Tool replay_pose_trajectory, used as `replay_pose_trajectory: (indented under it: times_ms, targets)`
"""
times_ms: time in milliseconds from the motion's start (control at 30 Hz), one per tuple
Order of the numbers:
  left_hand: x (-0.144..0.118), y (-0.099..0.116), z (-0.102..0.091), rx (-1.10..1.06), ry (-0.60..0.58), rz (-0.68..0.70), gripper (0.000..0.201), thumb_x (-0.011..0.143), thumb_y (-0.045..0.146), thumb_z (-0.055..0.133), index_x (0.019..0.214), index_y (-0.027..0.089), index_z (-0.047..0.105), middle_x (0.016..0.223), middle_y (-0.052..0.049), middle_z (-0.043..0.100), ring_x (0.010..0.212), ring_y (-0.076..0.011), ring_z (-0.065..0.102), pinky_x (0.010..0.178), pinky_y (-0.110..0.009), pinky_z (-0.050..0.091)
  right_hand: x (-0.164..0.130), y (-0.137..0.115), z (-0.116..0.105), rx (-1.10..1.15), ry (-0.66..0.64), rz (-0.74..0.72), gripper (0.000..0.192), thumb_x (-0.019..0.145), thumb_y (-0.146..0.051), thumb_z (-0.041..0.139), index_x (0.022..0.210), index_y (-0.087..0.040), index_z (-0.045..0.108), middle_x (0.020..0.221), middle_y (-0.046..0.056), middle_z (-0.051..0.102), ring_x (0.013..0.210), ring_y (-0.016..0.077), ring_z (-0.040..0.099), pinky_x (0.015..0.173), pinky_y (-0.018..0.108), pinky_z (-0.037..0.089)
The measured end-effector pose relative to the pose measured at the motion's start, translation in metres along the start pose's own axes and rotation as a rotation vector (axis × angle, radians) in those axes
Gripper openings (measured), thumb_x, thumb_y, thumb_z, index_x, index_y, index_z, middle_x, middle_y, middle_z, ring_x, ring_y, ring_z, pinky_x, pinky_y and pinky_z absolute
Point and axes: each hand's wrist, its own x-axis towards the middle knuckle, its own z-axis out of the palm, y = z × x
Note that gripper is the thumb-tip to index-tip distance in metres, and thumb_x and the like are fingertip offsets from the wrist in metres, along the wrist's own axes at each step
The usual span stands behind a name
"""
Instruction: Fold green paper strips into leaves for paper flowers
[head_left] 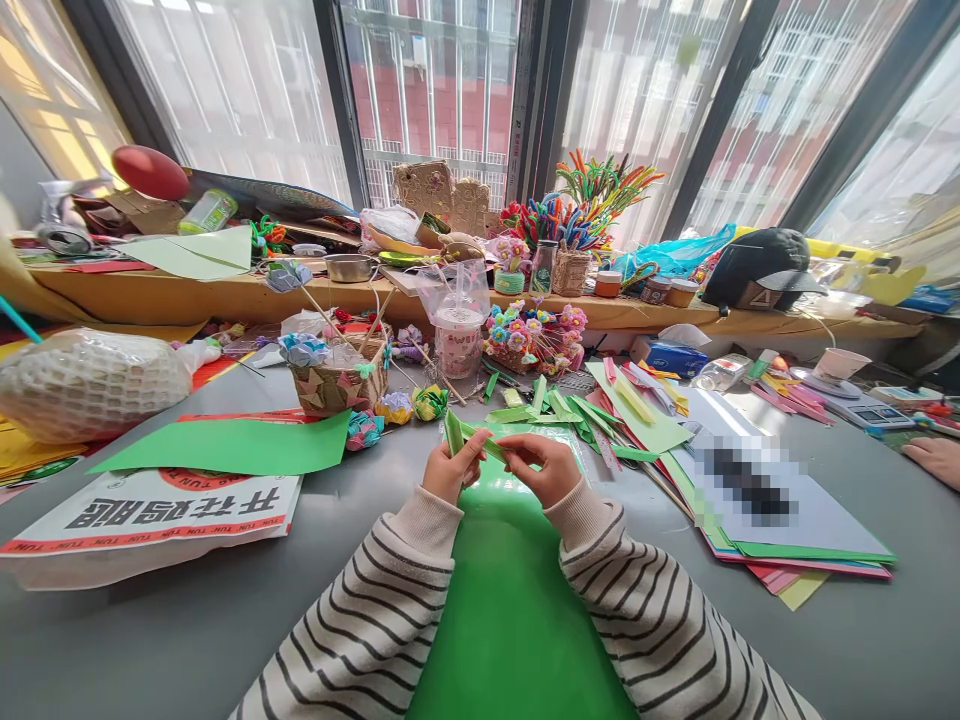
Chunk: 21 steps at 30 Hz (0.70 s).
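Green paper strip point(480, 440) spans between left hand point(450, 468), right hand point(546, 466); both grips pinching it.

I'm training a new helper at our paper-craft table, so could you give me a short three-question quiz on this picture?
1. True or false: both hands, the left hand and the right hand, pinch the same green paper strip.
2. What lies on the table directly under the person's forearms?
A. a red balloon
B. a green sheet
C. a black cap
3. Fill in: the woven basket stands to the ____ of the hands, as the person sees it.

Key:
1. True
2. B
3. left; it stands farther back on the table, beside a large green paper.
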Motion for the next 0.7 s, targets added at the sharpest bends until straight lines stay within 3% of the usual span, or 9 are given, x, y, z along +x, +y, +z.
replay_pose_trajectory:
  times_ms: [100, 200, 400, 700]
  targets:
    - [0.0004, -0.0003, -0.0005, 0.013, -0.005, 0.012, 0.028, 0.056, 0.034, 0.062, 0.048, 0.011, 0.05, 0.025, 0.009, 0.027, 0.023, -0.0007, 0.023, 0.028, -0.017, 0.013, -0.0001, -0.0007, -0.0007, -0.015, -0.014, -0.041, 0.024, 0.066, -0.013, 0.046, 0.083, -0.017, 0.062, 0.073, 0.004, 0.063, 0.058, 0.0118, 0.056, 0.056, 0.025, 0.047]
    - [0.0003, 0.0007, -0.0011, 0.001, -0.018, 0.023, 0.024, 0.057, 0.032, 0.062, 0.058, 0.01, 0.054, 0.027, 0.009, 0.03, 0.024, -0.0002, 0.022, 0.029, -0.017, 0.012, 0.0, -0.0025, -0.0013, 0.033, -0.005, -0.051, 0.022, 0.066, -0.015, 0.048, 0.082, -0.019, 0.063, 0.075, 0.004, 0.062, 0.062, 0.0121, 0.056, 0.059, 0.025, 0.047]
    - [-0.0012, 0.0012, -0.0017, 0.01, -0.1, 0.031, 0.027, 0.059, 0.029, 0.059, 0.076, 0.009, 0.056, 0.031, 0.009, 0.035, 0.025, -0.0009, 0.023, 0.03, -0.017, 0.014, 0.0017, -0.003, -0.0011, 0.335, -0.035, 0.252, 0.023, 0.066, -0.032, 0.052, 0.078, -0.014, 0.06, 0.06, 0.003, 0.06, 0.047, 0.0094, 0.052, 0.047, 0.023, 0.045]
    - [-0.0024, 0.0008, -0.0036, 0.083, -0.105, 0.079, 0.028, 0.067, 0.035, 0.051, 0.079, 0.01, 0.058, 0.032, 0.006, 0.038, 0.029, -0.0032, 0.028, 0.033, -0.018, 0.018, 0.0058, 0.0015, -0.0029, 0.71, -0.066, 0.615, 0.027, 0.048, -0.028, 0.067, 0.07, -0.014, 0.059, 0.057, 0.001, 0.061, 0.046, 0.0066, 0.052, 0.046, 0.019, 0.042]
